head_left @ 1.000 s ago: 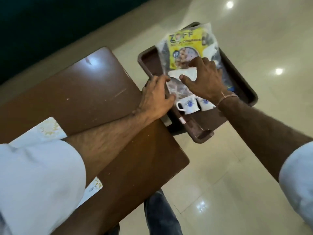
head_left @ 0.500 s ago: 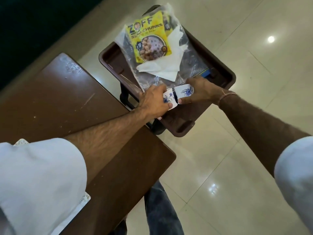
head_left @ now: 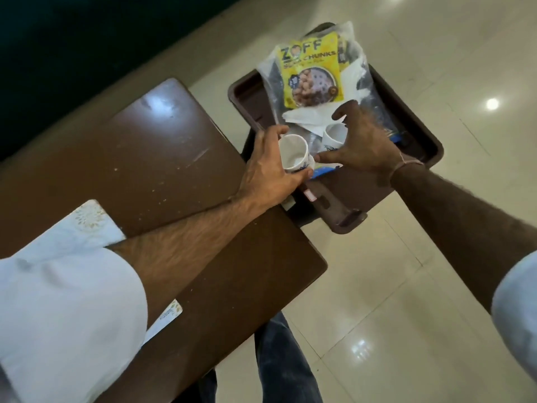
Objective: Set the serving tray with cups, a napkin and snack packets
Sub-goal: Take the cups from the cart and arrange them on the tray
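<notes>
Scuffed brown table (head_left: pixel 162 158), tiled floor (head_left: pixel 392 301)

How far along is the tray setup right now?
Done: the snack packet and napkin already lie on the tray. In hand: the left hand grips one cup, tilted on its side; the right hand is spread over the second cup, though whether it grips it is unclear. Left: stand both cups upright on the tray.

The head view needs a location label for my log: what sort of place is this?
Probably an indoor room, perhaps an office or canteen: polished floor tiles, a brown table, and a serving tray beside it.
</notes>
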Demonstrator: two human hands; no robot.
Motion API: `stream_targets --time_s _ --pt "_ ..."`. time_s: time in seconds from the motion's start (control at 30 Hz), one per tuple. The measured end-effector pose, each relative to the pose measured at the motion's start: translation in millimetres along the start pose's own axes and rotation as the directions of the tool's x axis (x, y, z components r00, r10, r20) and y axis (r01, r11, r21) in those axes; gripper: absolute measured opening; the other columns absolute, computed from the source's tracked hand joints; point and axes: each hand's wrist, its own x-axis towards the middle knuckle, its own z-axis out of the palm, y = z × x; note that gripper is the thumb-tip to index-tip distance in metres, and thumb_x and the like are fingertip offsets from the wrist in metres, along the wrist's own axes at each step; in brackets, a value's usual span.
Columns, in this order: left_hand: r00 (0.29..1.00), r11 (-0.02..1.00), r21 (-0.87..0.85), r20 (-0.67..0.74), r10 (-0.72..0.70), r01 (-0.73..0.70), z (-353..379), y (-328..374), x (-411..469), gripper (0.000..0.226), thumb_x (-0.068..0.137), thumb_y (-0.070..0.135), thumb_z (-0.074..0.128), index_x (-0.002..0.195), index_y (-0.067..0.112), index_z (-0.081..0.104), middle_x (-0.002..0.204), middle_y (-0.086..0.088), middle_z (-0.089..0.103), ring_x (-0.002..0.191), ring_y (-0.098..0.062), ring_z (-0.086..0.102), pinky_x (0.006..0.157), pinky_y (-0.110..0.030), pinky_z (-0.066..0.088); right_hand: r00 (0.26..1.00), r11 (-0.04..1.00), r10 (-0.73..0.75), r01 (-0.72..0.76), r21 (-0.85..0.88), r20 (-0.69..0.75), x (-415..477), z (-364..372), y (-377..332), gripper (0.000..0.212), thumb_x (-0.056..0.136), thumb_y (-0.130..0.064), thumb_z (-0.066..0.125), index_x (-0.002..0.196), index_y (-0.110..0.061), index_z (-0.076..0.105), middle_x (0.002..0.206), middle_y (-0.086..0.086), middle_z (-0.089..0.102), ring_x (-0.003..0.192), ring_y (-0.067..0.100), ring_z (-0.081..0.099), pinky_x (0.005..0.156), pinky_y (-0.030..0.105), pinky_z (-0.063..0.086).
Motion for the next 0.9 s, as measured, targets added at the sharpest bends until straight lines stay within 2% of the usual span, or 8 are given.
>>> stream_targets --time_s 0.1,0.2,0.33,0.43,0.57,0.67,0.73,0.9 --pt "0.979 0.993 0.016 -0.168 -0.111 0.116 -30 -19 -22 0.074 0.063 0.043 0.090 0.121 0.019 0.051 0.120 -0.001 0.048 0.100 -0.008 0.047 0.079 -0.018 0.038 0.997 0.997 -0.070 0.069 -0.041 -0.013 7 9 -50 0.095 0.067 -0.047 0.087 0.140 -0.009 0.039 0.140 0.022 0.040 0.127 0.038 0.046 0.104 0.046 0.043" --pt "0.931 0.977 -0.003 -0.302 -0.203 0.212 -63 -45 -50 0.072 0.063 0.043 0.089 0.119 0.018 0.051 0.117 -0.001 0.050 0.095 -0.009 0.046 0.073 -0.023 0.040 0.992 0.987 -0.124 0.127 -0.098 0.037 13 29 -104 0.088 0.065 -0.057 0.084 0.130 -0.010 0.048 0.133 0.021 0.042 0.116 0.040 0.053 0.098 0.045 0.047" --pt "0.831 0.925 -0.079 -0.415 -0.370 0.372 -103 -83 -96 0.074 0.064 0.043 0.089 0.120 0.028 0.043 0.109 0.013 0.053 0.094 -0.008 0.052 0.072 -0.023 0.045 0.969 0.964 -0.220 0.234 -0.128 0.115 10 72 -178 0.088 0.066 -0.068 0.076 0.126 -0.012 0.046 0.127 0.016 0.049 0.109 0.036 0.056 0.088 0.045 0.050" --pt "0.705 0.850 -0.168 -0.491 -0.511 0.499 -127 -112 -137 0.074 0.067 0.044 0.088 0.120 0.035 0.038 0.107 0.013 0.056 0.092 -0.008 0.054 0.074 -0.025 0.046 0.931 0.939 -0.300 0.327 -0.110 0.206 0 113 -234 0.091 0.066 -0.069 0.076 0.125 -0.008 0.044 0.122 0.014 0.054 0.108 0.033 0.056 0.087 0.041 0.047" --pt "0.545 0.773 -0.235 -0.591 -0.595 0.589 -150 -144 -188 0.073 0.069 0.042 0.087 0.126 0.028 0.044 0.113 0.011 0.057 0.104 -0.018 0.060 0.078 -0.026 0.045 0.851 0.889 -0.403 0.451 -0.077 0.338 -23 165 -302 0.084 0.069 -0.058 0.081 0.127 -0.012 0.043 0.127 0.015 0.055 0.110 0.033 0.057 0.087 0.040 0.048" --pt "0.380 0.631 -0.335 -0.573 -0.726 0.700 -157 -162 -220 0.082 0.072 0.044 0.085 0.136 0.024 0.039 0.133 0.003 0.058 0.120 -0.026 0.058 0.097 -0.036 0.048 0.793 0.851 -0.449 0.521 -0.075 0.411 -42 201 -345 0.082 0.070 -0.051 0.083 0.130 -0.013 0.041 0.130 0.015 0.057 0.111 0.035 0.058 0.093 0.047 0.051" --pt "0.280 0.558 -0.452 -0.544 -0.791 0.696 -159 -173 -240 0.076 0.071 0.040 0.086 0.131 0.022 0.043 0.128 -0.002 0.063 0.115 -0.028 0.061 0.098 -0.041 0.049 0.755 0.816 -0.471 0.569 -0.100 0.456 -54 225 -370 0.081 0.072 -0.050 0.082 0.131 -0.014 0.041 0.130 0.014 0.056 0.112 0.035 0.058 0.094 0.048 0.049" --pt "0.054 0.428 -0.650 -0.512 -0.857 0.628 -165 -193 -276 0.070 0.070 0.028 0.086 0.126 0.012 0.047 0.123 -0.010 0.064 0.111 -0.031 0.062 0.086 -0.037 0.050 0.690 0.741 -0.520 0.657 -0.137 0.503 -82 282 -411 0.074 0.072 -0.049 0.077 0.128 -0.018 0.040 0.124 0.011 0.057 0.108 0.034 0.061 0.094 0.048 0.041"
